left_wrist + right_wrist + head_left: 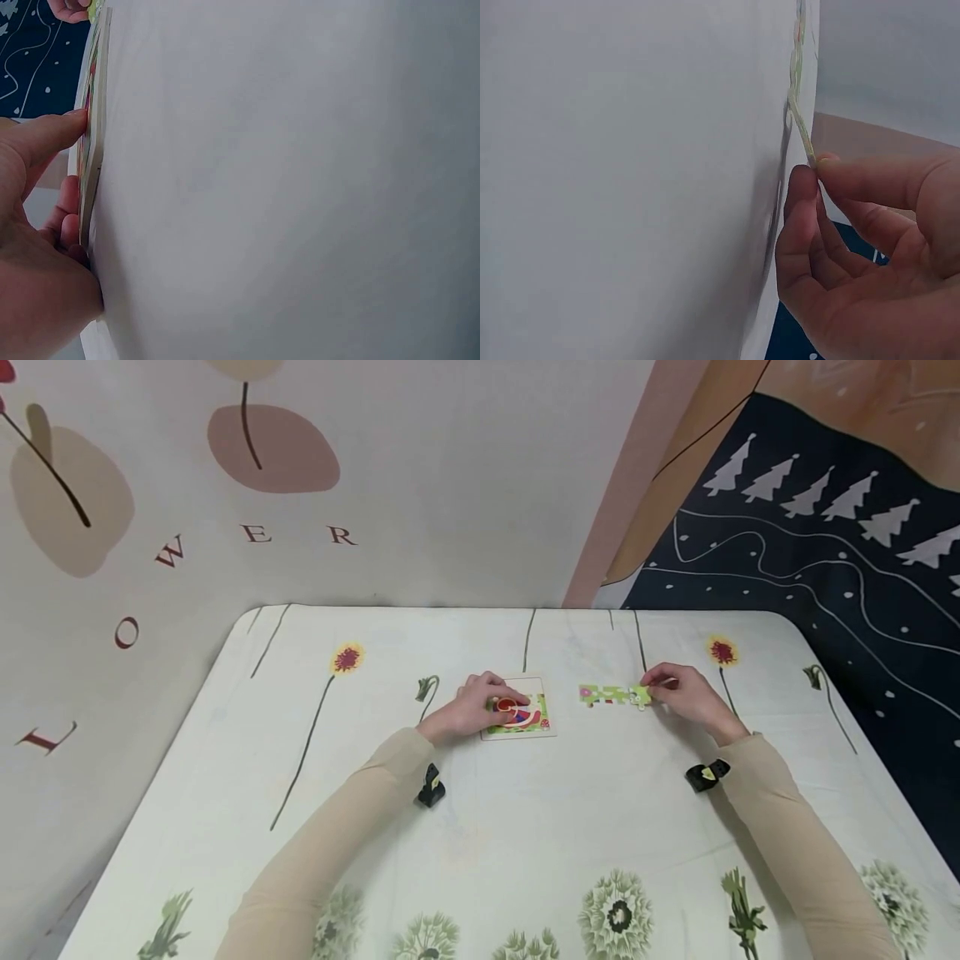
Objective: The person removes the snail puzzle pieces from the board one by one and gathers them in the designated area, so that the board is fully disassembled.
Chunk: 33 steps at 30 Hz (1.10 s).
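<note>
A square puzzle board with a light frame and a red, blue and green picture lies flat on the table. My left hand rests on its left part, thumb and forefinger spread over the picture and covering some of it. Seen edge-on in the left wrist view, the board has the thumb pressing on its face. To the right of it lies a short row of green puzzle pieces. At the row's right end my right hand pinches a puzzle piece between thumb and forefinger, its held edge tilted up.
The table has a white cloth printed with flowers. Behind it stands a pale wall covering with letters, and a dark blue printed cloth hangs on the right.
</note>
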Motion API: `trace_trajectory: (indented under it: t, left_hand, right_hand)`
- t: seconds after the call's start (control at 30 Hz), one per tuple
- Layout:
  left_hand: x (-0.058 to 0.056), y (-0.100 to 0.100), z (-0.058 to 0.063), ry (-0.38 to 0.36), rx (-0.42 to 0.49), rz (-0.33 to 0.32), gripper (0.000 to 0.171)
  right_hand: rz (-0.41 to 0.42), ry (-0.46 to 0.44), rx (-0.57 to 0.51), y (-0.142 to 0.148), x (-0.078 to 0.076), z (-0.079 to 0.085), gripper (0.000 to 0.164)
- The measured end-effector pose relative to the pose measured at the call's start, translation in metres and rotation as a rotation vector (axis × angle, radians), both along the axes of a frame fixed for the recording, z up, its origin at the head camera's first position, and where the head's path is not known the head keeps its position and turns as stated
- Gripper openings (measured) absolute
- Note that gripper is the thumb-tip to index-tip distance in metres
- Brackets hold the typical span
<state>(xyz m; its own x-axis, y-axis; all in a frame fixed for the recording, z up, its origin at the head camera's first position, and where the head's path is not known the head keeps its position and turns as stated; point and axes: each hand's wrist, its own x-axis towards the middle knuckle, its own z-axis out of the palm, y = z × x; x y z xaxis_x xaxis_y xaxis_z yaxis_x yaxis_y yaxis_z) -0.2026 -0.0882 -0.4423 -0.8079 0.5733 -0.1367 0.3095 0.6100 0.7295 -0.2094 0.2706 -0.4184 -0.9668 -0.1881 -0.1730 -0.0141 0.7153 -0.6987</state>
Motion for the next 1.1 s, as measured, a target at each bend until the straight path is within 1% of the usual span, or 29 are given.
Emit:
trace_trajectory:
  t: [0.1,0.33,0.6,0.73,1.1]
  left_hand:
    - [0.0002,0.0004,0.0009,0.003,-0.005,-0.001,0.033]
    - [0.0009,0.0014,0.002,0.006,-0.009,-0.006,0.034]
    - [0.0009,0.0018,0.0014,0.01,-0.007,-0.008,0.034]
    - [0.0013,0.0014,0.0016,0.015,-0.007,-0.007,0.033]
    - [0.0031,0.0011,0.0028,0.016,-0.011,0.012,0.033]
  right_hand:
    - [-0.007,-0.018,0.015,0.0004,-0.001,-0.0007,0.017]
    - [-0.007,-0.012,0.042,0.0008,-0.0015,-0.0014,0.017]
    - [-0.004,-0.025,0.031,0.0027,-0.0026,-0.0024,0.018]
    - [-0.015,-0.033,0.034,0.0024,-0.0027,-0.0023,0.019]
    - [-0.009,-0.029,0.022,-0.0015,-0.0034,0.0006,0.02]
